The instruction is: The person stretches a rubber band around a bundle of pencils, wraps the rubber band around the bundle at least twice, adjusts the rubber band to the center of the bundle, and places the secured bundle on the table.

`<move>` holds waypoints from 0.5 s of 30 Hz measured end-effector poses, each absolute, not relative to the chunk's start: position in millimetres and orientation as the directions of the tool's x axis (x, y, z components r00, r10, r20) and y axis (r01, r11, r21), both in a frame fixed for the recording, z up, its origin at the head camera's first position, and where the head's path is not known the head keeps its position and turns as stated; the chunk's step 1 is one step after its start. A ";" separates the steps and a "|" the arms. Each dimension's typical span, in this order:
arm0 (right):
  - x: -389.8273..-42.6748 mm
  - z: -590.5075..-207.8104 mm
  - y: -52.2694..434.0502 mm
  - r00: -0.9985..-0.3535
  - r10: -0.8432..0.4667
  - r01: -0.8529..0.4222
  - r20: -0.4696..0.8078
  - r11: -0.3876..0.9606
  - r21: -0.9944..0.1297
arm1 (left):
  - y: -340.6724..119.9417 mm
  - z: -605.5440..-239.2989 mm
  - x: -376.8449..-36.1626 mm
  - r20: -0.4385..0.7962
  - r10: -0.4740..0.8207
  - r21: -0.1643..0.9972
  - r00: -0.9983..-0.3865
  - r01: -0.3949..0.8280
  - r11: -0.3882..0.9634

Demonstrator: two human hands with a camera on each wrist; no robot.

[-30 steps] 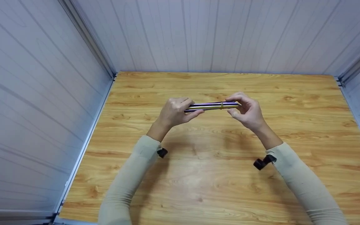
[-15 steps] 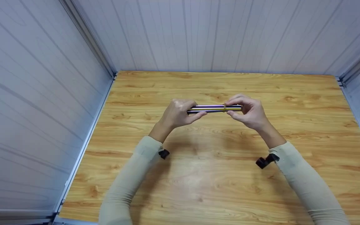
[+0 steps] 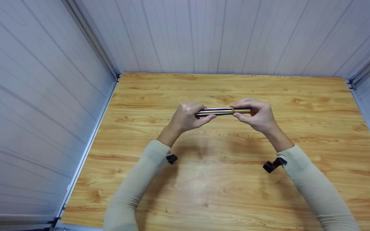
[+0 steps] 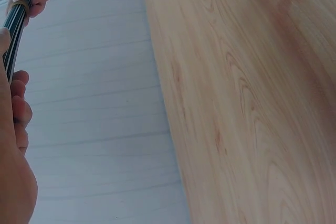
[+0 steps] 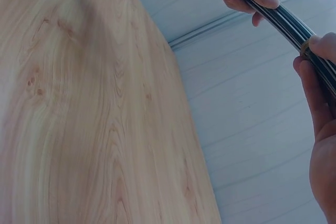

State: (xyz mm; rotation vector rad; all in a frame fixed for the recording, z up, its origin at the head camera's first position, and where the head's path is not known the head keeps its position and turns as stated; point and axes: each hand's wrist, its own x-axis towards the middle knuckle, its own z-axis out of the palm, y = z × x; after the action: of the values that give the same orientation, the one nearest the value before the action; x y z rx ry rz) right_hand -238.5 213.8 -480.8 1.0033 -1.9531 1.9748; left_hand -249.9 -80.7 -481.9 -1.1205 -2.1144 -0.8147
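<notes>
Both hands hold a bundle of pens [image 3: 224,111] above the tabletop [image 3: 223,179]. The left hand [image 3: 186,117] grips one end steady while the right hand [image 3: 257,116] fingers pinch the rubber band [image 3: 233,110].

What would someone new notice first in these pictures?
First, the two hands meeting above the middle of the wooden table: the left hand and right hand grip opposite ends of a thin bundle of pens, held level in the air. A yellowish rubber band rings it beside the right fingers.
</notes>
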 end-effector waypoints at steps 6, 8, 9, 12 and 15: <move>-239.4 -481.1 216.6 -0.745 -0.340 -0.570 0.573 -0.120 -0.813 | -77.5 -479.2 -250.1 0.720 0.518 0.230 -0.461 0.864 0.448; -240.0 -480.9 217.0 -0.747 -0.342 -0.566 0.571 -0.126 -0.815 | -76.0 -477.9 -251.0 0.718 0.526 0.222 -0.456 0.866 0.448; -240.1 -480.5 217.2 -0.749 -0.342 -0.564 0.568 -0.123 -0.817 | -75.4 -477.1 -251.5 0.718 0.527 0.221 -0.455 0.867 0.447; -239.5 -479.3 217.9 -0.759 -0.337 -0.552 0.557 -0.121 -0.825 | -73.3 -475.3 -252.6 0.720 0.525 0.228 -0.455 0.869 0.440; -238.5 -478.5 218.0 -0.768 -0.339 -0.537 0.543 -0.122 -0.835 | -71.5 -475.1 -253.2 0.722 0.518 0.252 -0.458 0.872 0.420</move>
State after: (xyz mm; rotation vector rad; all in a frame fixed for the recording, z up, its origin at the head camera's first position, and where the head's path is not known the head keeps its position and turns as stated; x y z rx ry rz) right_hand -238.5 218.0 -478.5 0.9979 -1.9771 2.0149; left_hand -253.2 -71.5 -475.1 -1.1715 -2.1271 -0.8412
